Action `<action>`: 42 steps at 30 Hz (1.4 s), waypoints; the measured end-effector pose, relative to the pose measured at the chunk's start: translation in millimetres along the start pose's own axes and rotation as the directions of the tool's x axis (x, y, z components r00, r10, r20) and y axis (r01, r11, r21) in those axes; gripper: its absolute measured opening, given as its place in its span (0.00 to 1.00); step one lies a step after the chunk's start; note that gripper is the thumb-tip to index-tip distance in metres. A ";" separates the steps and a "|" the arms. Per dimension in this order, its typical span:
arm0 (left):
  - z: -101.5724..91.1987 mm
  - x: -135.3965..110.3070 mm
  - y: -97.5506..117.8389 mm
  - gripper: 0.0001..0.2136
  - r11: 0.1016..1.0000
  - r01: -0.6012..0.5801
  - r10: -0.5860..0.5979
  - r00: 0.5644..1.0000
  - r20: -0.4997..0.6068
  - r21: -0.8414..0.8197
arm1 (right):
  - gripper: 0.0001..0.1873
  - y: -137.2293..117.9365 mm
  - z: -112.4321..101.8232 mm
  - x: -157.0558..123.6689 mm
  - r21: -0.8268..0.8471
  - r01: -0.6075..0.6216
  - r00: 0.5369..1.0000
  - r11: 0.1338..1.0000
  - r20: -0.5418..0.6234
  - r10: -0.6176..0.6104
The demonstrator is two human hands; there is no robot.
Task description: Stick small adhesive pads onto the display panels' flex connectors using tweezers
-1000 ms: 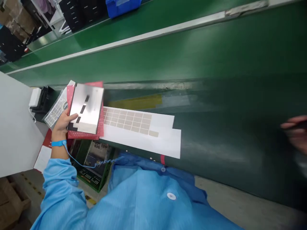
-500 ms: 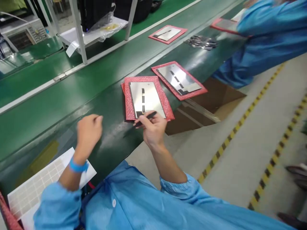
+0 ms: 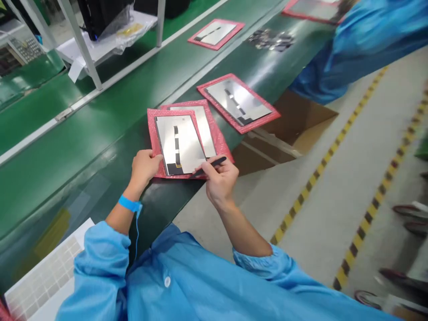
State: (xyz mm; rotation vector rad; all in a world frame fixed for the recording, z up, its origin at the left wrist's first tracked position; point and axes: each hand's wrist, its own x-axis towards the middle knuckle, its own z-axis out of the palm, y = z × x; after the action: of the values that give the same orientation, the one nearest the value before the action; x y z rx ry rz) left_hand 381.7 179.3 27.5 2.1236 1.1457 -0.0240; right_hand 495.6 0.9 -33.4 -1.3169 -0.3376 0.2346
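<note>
My left hand (image 3: 146, 168) pinches the left edge of a pink bubble-wrap sheet (image 3: 152, 129), its thumb on top. On that sheet lies a silvery display panel (image 3: 190, 138) with a dark strip down its middle and a black patch at its near edge. My right hand (image 3: 222, 180) is closed around slim black tweezers (image 3: 217, 162), whose tip points left over the panel's near right corner. Underneath, partly covered, another panel (image 3: 207, 127) rests on its own pink bubble wrap (image 3: 219, 133). A blue band circles my left wrist.
Another panel on pink wrap (image 3: 240, 100) lies to the right, and a further one (image 3: 216, 34) farther back. Small shiny parts (image 3: 272, 40) are heaped near a co-worker's blue sleeve (image 3: 377, 40). A sticker sheet (image 3: 47, 276) lies at lower left; an open cardboard box (image 3: 301, 120) stands below the bench edge.
My left hand has moved right and taken the wrap's edge. The top panel and its wrap have shifted left, exposing the panel beneath. My right hand still holds the tweezers.
</note>
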 end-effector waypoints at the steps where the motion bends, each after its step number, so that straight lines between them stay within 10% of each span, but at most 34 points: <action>1: -4.5 -13.5 -12.3 0.17 0.999 0.032 -0.031 0.999 -0.013 0.009 | 0.16 -0.1 5.2 -9.5 0.001 -0.018 0.999 1.000 0.038 0.018; 6: -23.1 -99.3 -71.8 0.16 0.967 0.245 -0.239 0.967 -0.083 0.068 | 0.13 -11.5 28.9 -69.4 -0.022 -0.155 0.942 0.988 0.299 0.154; 13: -21.0 -186.8 -113.5 0.15 0.922 0.385 -0.360 0.892 -0.272 0.043 | 0.11 -46.5 73.2 -107.6 -0.110 -0.214 0.685 0.971 0.692 0.229; 18: -48.2 -216.1 -175.8 0.14 0.918 0.394 -0.299 0.764 -0.572 0.045 | 0.14 -43.9 171.7 -112.5 0.014 -0.293 0.567 0.956 0.807 0.162; 23: -50.9 -215.7 -235.3 0.20 0.935 0.349 -0.221 0.706 -0.673 0.058 | 0.19 21.3 265.8 -135.4 -0.015 -0.334 0.364 0.942 0.920 0.143; 28: -35.2 -215.6 -242.7 0.18 0.945 0.302 -0.129 0.694 -0.708 0.124 | 0.23 56.1 276.1 -140.1 -0.057 -0.271 0.356 0.961 0.921 0.155; 42: -38.7 -216.0 -226.3 0.20 0.941 0.320 -0.184 0.753 -0.631 0.109 | 0.15 24.4 267.6 -132.2 -0.214 -0.155 0.309 0.964 0.917 0.253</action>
State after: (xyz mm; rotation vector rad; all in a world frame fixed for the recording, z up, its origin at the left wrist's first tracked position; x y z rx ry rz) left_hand 72.5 125.9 -2.7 2.2044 1.8879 0.4809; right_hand 274.0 201.4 -14.3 -1.1669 -1.2035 1.2776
